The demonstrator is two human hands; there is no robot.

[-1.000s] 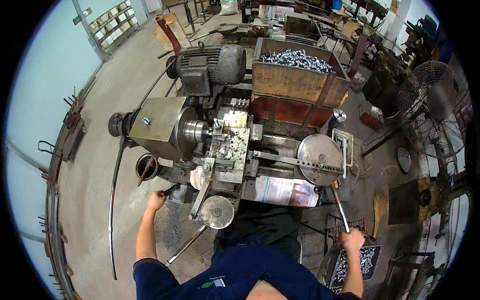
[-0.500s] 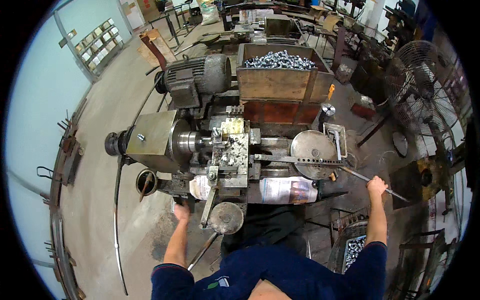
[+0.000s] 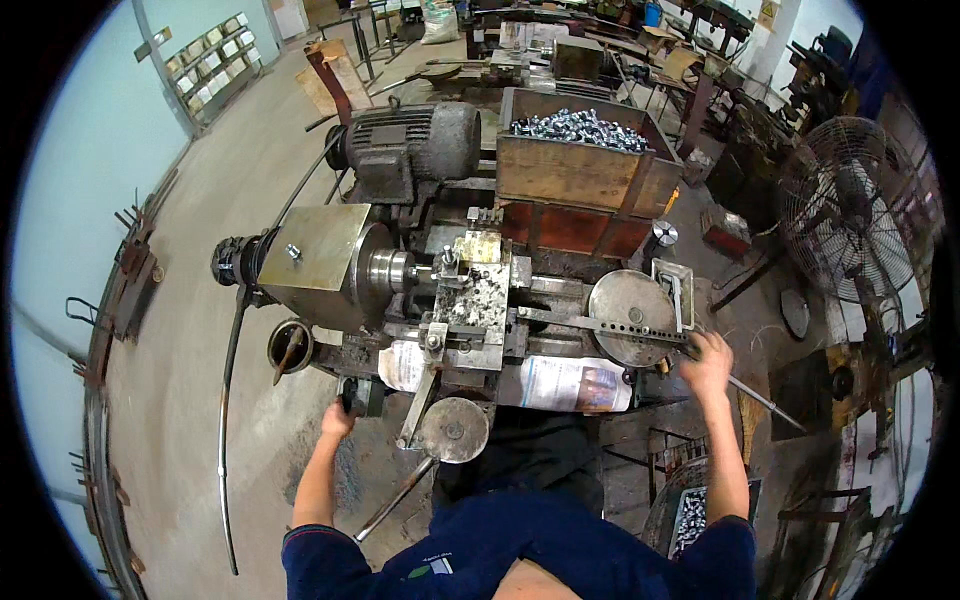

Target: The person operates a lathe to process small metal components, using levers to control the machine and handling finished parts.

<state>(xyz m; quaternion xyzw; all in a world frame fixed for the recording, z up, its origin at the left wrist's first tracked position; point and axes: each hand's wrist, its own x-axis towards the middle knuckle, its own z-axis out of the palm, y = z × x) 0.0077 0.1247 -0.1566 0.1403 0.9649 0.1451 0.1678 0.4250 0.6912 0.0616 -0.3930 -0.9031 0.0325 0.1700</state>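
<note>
Legible wording: nil; print too small or blurred. Approx. 4 o'clock: newspaper-type sheet (image 3: 560, 382), bluish print w/ colour pic., at front of lathe (image 3: 470, 315). Approx. 8 o'clock: 2nd sheet (image 3: 402, 368), faint print, same m/c. Betw. 1 & 2 o'clock, top edge: yellow sign (image 3: 769, 11) on pale pillar (image 3: 785, 45). Just past 6 o'clock: green-and-white emblem (image 3: 438, 566) w/ tiny lettering, on dk-blue shirt (image 3: 570, 550).

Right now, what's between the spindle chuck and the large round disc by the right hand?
Head view: the chip-strewn slide sits between spindle chuck and disc, plus part of the perforated flat bar, which continues over the disc.
</note>
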